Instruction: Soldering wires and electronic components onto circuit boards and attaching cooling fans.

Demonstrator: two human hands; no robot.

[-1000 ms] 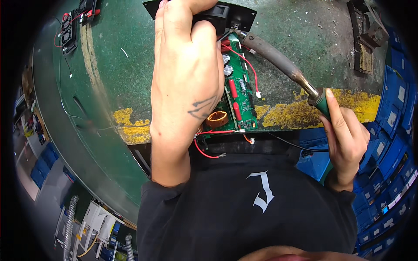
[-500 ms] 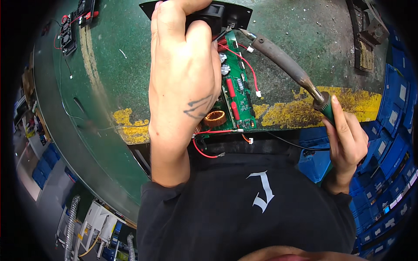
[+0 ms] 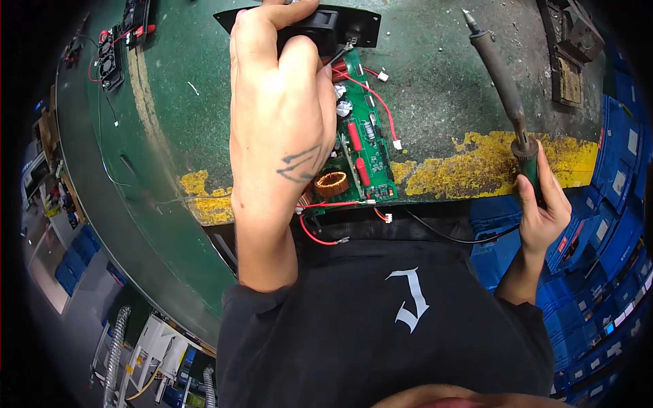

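Observation:
My left hand (image 3: 282,115) is closed on a black panel (image 3: 364,28) at the far edge of the view, its fingertips partly hidden. Under and beside that hand lies a green circuit board (image 3: 374,153) with red components, a copper-wound coil (image 3: 332,182) and red wires with white connectors (image 3: 397,144). Part of the board is covered by the hand. My right hand (image 3: 546,214) grips the green handle of a soldering iron (image 3: 502,78). The iron points away from me, its tip apart from the panel and board.
Small black fans (image 3: 107,58) with wires lie at the far left of the green bench. A metal stand (image 3: 571,68) stands at the far right, near blue bins (image 3: 622,143). The iron's black cord (image 3: 449,238) hangs along the bench's near edge, where yellow paint is worn.
The soldering iron has swung away from the panel's terminal, to the right and more upright. My left hand, the panel and the board have shifted slightly left.

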